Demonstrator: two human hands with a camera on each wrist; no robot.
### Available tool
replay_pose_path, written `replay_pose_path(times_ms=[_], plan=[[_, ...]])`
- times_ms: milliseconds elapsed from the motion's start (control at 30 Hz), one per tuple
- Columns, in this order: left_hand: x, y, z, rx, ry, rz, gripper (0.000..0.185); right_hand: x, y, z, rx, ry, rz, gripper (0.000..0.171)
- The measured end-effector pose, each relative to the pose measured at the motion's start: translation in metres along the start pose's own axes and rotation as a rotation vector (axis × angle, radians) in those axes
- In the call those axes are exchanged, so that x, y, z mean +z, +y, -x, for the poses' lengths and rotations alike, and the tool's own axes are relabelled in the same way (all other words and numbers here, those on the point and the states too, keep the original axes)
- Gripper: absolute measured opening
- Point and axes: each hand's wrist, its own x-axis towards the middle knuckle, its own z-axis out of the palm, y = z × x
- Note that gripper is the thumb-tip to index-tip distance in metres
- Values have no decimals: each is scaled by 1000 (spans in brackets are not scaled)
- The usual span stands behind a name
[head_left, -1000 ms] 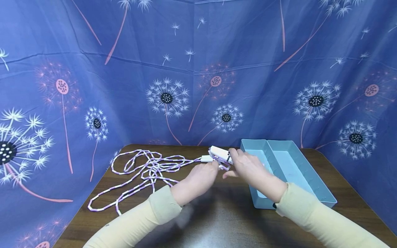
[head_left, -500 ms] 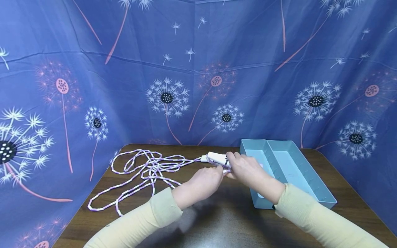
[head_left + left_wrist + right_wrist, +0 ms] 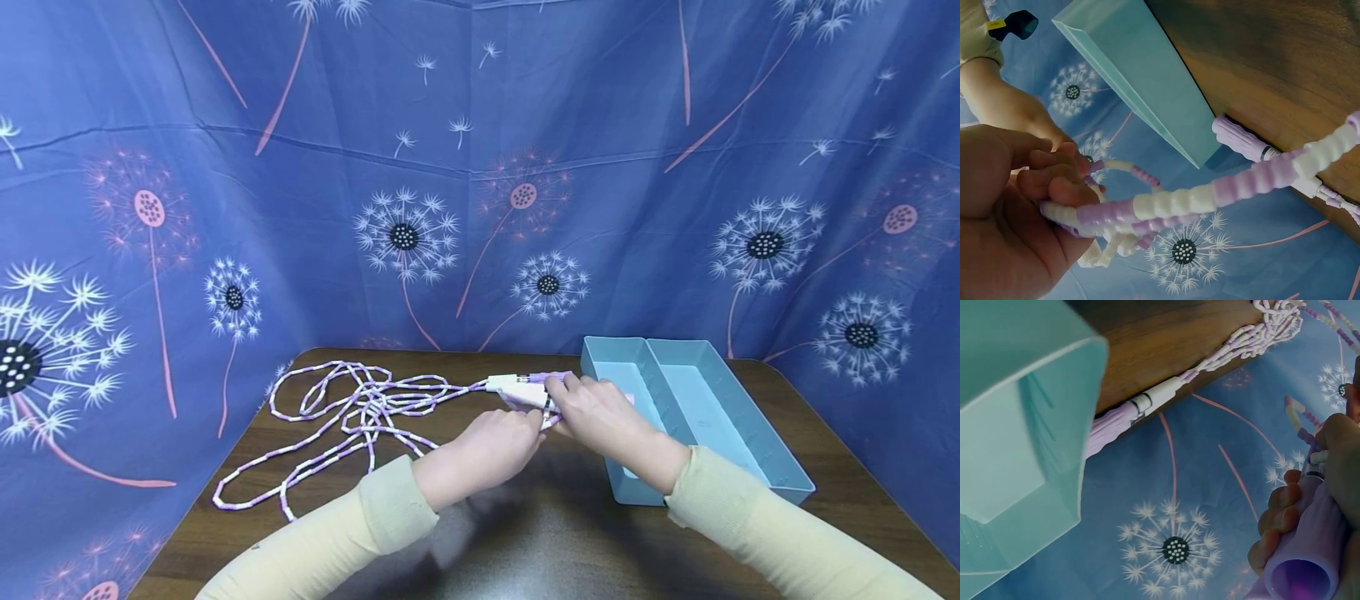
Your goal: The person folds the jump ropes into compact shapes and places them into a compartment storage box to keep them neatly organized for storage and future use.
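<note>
Since half a second ago the white handle [image 3: 516,388] has sunk lower and lies flatter, just ahead of both hands. The right hand [image 3: 600,412] curls round a ribbed lilac handle [image 3: 1310,550], hollow at its end. The left hand [image 3: 491,446] pinches the rope [image 3: 1210,194], a string of smooth purple and white tube beads, which trails in loose loops [image 3: 352,408] beyond the left hand on the grained wooden table [image 3: 525,533]. A glossy teal plastic tray [image 3: 750,450] sits beside the right hand.

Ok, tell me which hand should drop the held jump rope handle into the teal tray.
Right, probably. The right hand already grips the handle and sits beside the teal tray. The left hand pinches the beaded rope, farther from the tray.
</note>
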Motion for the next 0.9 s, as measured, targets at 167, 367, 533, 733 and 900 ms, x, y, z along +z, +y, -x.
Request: replay_pose_path(times_ms=[167, 367, 533, 733, 900], plan=[[-1, 0, 2, 17, 14, -8, 15, 0, 3, 3, -23, -8, 18, 44], [2, 1, 2, 8, 47, 2, 16, -1, 3, 3, -8, -15, 28, 44], [5, -1, 1, 14, 31, 13, 10, -2, 3, 4, 19, -20, 25, 42], [5, -1, 1, 39, -24, 31, 5, -3, 1, 4, 19, -15, 28, 46], [5, -1, 2, 40, -29, 25, 6, -4, 0, 4, 17, -13, 32, 42]])
